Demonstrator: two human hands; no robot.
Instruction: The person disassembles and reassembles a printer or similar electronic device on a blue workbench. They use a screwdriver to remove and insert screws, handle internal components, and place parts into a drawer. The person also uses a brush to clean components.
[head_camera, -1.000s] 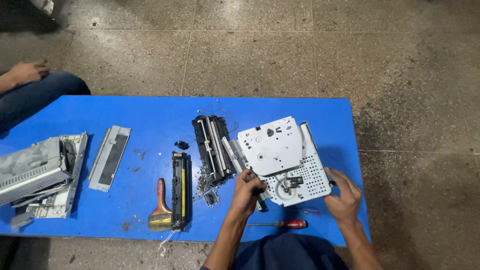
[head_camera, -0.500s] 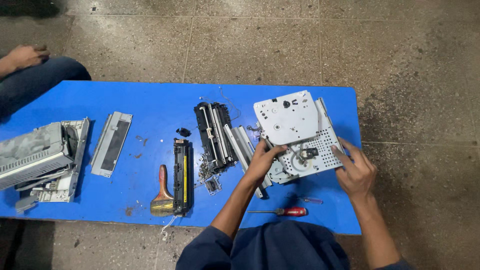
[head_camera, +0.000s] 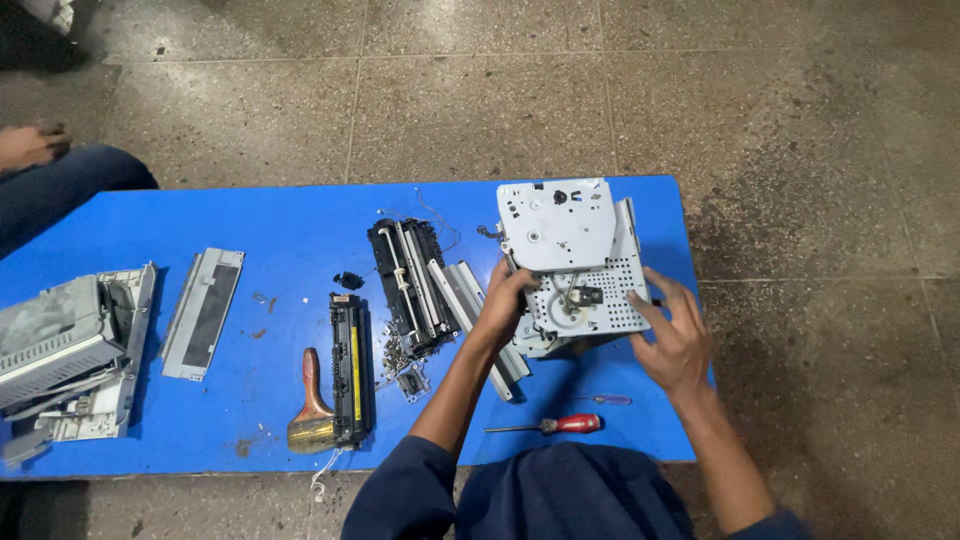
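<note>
A grey metal printer chassis (head_camera: 565, 240) with a perforated plate and a small black part stands on the right side of the blue table (head_camera: 270, 215). My left hand (head_camera: 503, 305) grips its left edge. My right hand (head_camera: 675, 335) rests on its right edge, fingers spread against the perforated plate. A red-handled screwdriver (head_camera: 548, 425) lies on the table near my body, below the chassis.
A black roller assembly (head_camera: 408, 285) and grey bars (head_camera: 480, 320) lie left of the chassis. Further left are a black and yellow cartridge (head_camera: 352, 370), a brush (head_camera: 312, 410), a grey panel (head_camera: 203, 312) and a grey printer shell (head_camera: 70, 350). Another person's hand and leg (head_camera: 50, 180) are at far left.
The chassis has been lifted and tilted more upright between my hands. My right hand moved from its lower corner up onto its right edge.
</note>
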